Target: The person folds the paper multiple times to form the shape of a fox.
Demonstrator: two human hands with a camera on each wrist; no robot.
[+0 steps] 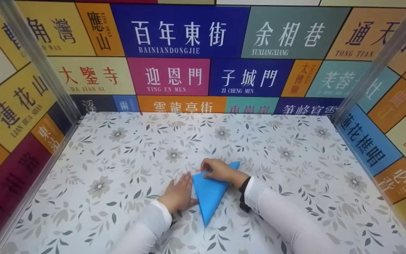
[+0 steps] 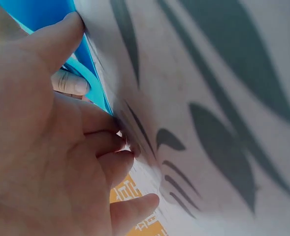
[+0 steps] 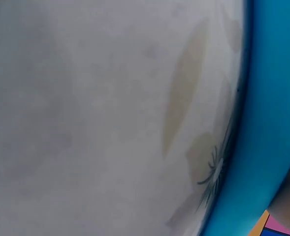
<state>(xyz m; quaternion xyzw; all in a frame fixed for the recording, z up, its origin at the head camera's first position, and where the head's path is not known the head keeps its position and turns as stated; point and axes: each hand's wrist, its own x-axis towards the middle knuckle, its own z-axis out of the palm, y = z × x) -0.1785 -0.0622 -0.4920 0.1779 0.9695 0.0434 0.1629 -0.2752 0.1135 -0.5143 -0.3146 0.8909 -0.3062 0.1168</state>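
Note:
A sheet of blue paper (image 1: 210, 197), folded to a long pointed triangle, lies on the patterned tabletop in the head view. My left hand (image 1: 179, 194) lies along its left side with fingers extended. In the left wrist view that hand's thumb (image 2: 66, 37) touches the blue paper (image 2: 41, 12), and the other fingers reach along the tabletop. My right hand (image 1: 220, 170) has curled fingers and pinches the paper's upper edge, covering part of it. Only a bit of the right hand (image 3: 287, 206) shows in the right wrist view, beside the blue paper (image 3: 268, 108).
The table's white cloth (image 1: 146, 141) carries grey leaves and flowers. Colourful panels with Chinese lettering (image 1: 180, 31) stand behind and at both sides. Clear upright strips (image 1: 375, 63) run along the back corners.

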